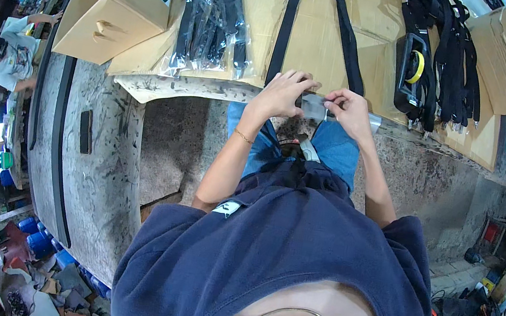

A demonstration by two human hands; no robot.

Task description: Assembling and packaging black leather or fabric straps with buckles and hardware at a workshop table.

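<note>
Black straps [319, 31] meet a clear sleeve [314, 107] pinched by left hand [280, 94] and right hand [349, 110] at frame centre; keeping it taut seems wise.

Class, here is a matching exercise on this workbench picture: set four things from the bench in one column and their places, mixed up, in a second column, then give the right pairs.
Things
1. Open cardboard box
2. Clear bag of black straps
3. Black suspenders
4. Yellow tape roll

Places
A. To the right of both hands, among a pile of black straps
B. Far left of the bench
C. Between the box and the spread suspenders
D. Spread flat, lower ends at the left hand and right hand

Pairs: 1-B, 2-C, 3-D, 4-A
</note>
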